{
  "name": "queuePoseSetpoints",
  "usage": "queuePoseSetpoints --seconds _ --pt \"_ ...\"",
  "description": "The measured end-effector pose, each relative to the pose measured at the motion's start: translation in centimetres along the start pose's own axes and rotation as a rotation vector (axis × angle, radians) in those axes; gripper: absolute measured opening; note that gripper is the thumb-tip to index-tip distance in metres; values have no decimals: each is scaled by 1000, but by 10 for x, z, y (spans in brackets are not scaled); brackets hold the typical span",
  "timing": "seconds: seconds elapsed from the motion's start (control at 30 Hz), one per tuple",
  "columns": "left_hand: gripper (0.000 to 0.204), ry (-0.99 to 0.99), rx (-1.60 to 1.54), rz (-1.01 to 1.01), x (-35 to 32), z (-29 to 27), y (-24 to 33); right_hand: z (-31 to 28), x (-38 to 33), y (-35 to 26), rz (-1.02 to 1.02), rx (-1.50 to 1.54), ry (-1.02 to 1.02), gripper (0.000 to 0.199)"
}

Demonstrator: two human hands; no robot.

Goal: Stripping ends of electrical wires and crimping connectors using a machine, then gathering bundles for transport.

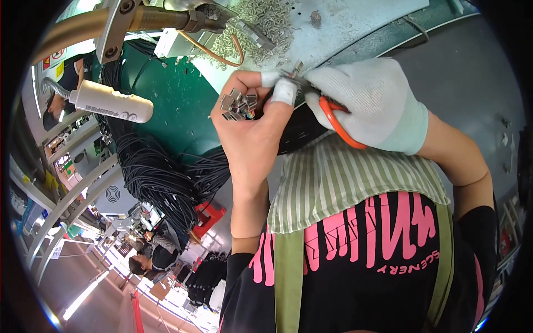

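1. Wore, nearest the camera, black shirt (361, 294) and striped apron (355, 177).
2. Held connectors (239, 104) in left hand (250, 130), with fingers (237, 84) curled, and pinched blurred metal (298, 67) between white-wrapped fingertips (284, 91).
3. Gripped orange-handled tool (340, 126) in gloved right hand (369, 102), fingers closed, just beside these fingertips.

White glove (369, 102), white fingertip wraps (283, 92), striped apron (355, 177), pink-printed black shirt (366, 291)

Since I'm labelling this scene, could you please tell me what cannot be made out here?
In the head view:
- Orange-handled tool: grip partly hidden by the gloved right hand; tip blurred.
- Metal connectors: exact count hidden by overlap in the left hand.
- Scraps: individually too small.
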State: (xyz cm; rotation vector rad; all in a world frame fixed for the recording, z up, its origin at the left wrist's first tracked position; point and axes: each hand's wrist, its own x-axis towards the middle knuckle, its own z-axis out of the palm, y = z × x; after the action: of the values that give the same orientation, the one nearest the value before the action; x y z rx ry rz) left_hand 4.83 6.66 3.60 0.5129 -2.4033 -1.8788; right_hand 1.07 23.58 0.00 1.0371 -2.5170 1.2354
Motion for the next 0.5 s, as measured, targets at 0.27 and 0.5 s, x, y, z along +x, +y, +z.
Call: queuePoseSetpoints --seconds 0.27,0.5 --pt "8 -188 -510 -306 55 -42 -30 -17 40 27 164 77 -69 14" --pt "5 -302 -526 -289 94 -36 -31 1 105 44 697 789 -462 26"
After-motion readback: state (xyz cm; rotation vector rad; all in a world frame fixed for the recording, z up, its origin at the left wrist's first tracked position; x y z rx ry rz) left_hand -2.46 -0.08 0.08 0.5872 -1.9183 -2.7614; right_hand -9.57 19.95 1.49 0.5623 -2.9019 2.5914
